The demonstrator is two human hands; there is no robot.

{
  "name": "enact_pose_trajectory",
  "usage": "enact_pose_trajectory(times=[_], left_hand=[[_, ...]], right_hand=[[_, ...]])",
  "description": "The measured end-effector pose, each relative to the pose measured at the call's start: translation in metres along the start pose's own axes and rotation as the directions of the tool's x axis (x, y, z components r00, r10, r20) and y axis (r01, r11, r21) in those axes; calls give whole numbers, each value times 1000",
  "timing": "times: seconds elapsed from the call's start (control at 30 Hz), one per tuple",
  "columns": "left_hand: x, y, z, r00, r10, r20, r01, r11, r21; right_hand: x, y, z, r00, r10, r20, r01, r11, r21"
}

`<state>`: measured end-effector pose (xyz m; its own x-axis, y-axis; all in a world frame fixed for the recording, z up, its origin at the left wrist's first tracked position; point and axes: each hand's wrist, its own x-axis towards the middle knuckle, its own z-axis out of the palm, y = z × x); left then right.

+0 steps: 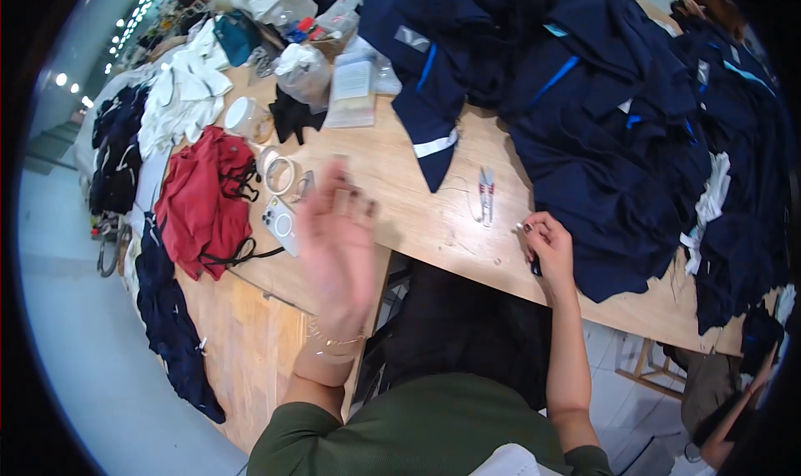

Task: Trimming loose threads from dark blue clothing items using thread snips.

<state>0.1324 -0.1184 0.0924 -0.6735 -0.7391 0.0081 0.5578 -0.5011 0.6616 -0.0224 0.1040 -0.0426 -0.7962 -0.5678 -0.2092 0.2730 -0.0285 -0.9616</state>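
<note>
My left hand (338, 246) is raised over the table's near edge, blurred by motion. Its fingers look loosely apart, and I see nothing in its palm. Lower down to the right, my right hand (552, 246) has its thumb and fingers pinched together beside the navy garments (601, 217). A tiny pale thing shows at those fingertips, too small to name. Just beyond that hand, a pair of thread snips (486, 199) with red on the handles lies on the wooden table (425, 217), blades pointing away. Thin loose threads lie around the snips.
On the left are a red drawstring bag (204, 201), a phone (281, 224), tape rolls (281, 176) and a clear jar (249, 120). A packet (351, 92) and plastic bags lie farther back. White garments (183, 92) are piled far left. Another person's arm (738, 409) shows lower right.
</note>
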Motion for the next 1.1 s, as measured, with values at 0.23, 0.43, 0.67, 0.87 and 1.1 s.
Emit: enact_pose_trajectory(times=[0.23, 0.43, 0.67, 0.87, 1.1], left_hand=[[-14, -32, -9, 975, -112, -193, 149, 971, 187], [-14, -33, -12, 984, -110, -137, 129, 982, 139], [-29, -63, -57, 969, -244, -44, 218, 752, 622], [-94, -73, -149, 958, -247, 144, -202, -231, 952], [-63, -44, -98, 684, -720, 122, -92, 80, 993]], right_hand=[[4, -4, 1, 1000, 17, 5, -17, 1000, -26], [5, -7, 6, 1000, 8, -6, -8, 1000, -28], [-1, -4, 0, 1000, -8, -3, 8, 999, -32], [-1, -7, 3, 1000, -8, -10, 7, 999, -46], [1, -9, 4, 999, 43, -2, -43, 998, -39]])
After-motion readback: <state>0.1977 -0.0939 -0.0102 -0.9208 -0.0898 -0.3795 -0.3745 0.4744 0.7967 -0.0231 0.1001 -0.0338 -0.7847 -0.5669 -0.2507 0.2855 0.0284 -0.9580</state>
